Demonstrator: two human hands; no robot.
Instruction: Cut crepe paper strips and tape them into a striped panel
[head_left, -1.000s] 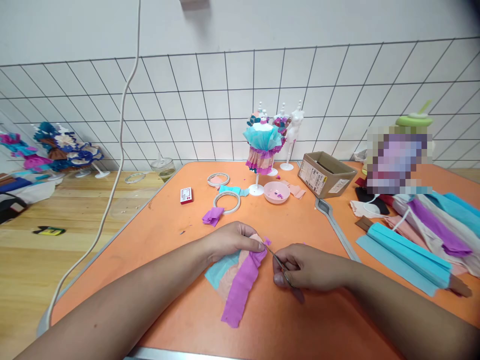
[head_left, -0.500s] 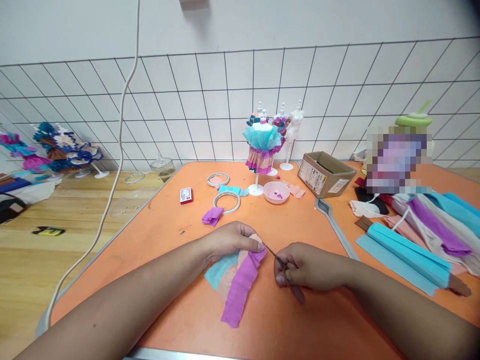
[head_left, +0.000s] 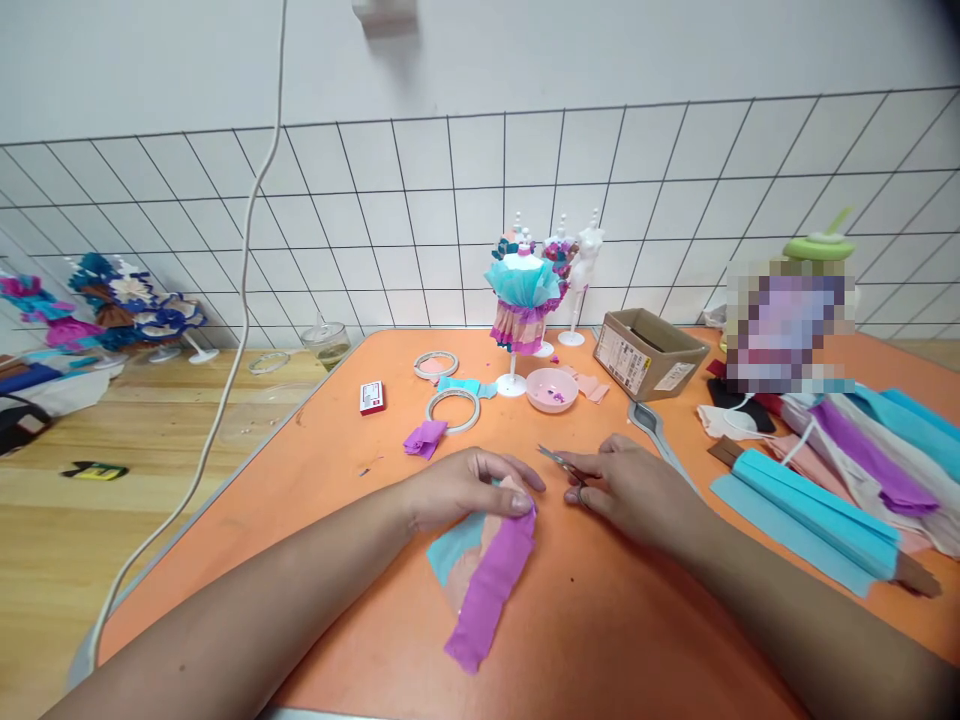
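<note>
Layered crepe paper strips (head_left: 495, 590) in purple, peach and light blue hang from my left hand (head_left: 476, 490), pinched at their upper end between thumb and fingers. My right hand (head_left: 626, 485) grips a small pair of scissors (head_left: 559, 460), its blades pointing up and left, apart from the paper. Beyond the hands stands a mini dress form (head_left: 523, 290) in a light blue ruffled top and a purple and peach skirt. A folded purple paper piece (head_left: 426, 438) lies against a roll of double-sided tape (head_left: 453, 410).
Behind the hands are a pink bowl (head_left: 551, 390) with purple scraps, a second tape roll (head_left: 436, 365), a red and white box (head_left: 372, 397) and a cardboard box (head_left: 649, 352). Folded crepe paper (head_left: 814, 510) piles up at right. A white cable (head_left: 244, 260) hangs at left.
My right hand has drawn the scissors away from the paper's top edge, upward, and turned them. The purple scrap beside the blades is gone from there. The view has tilted slightly.
</note>
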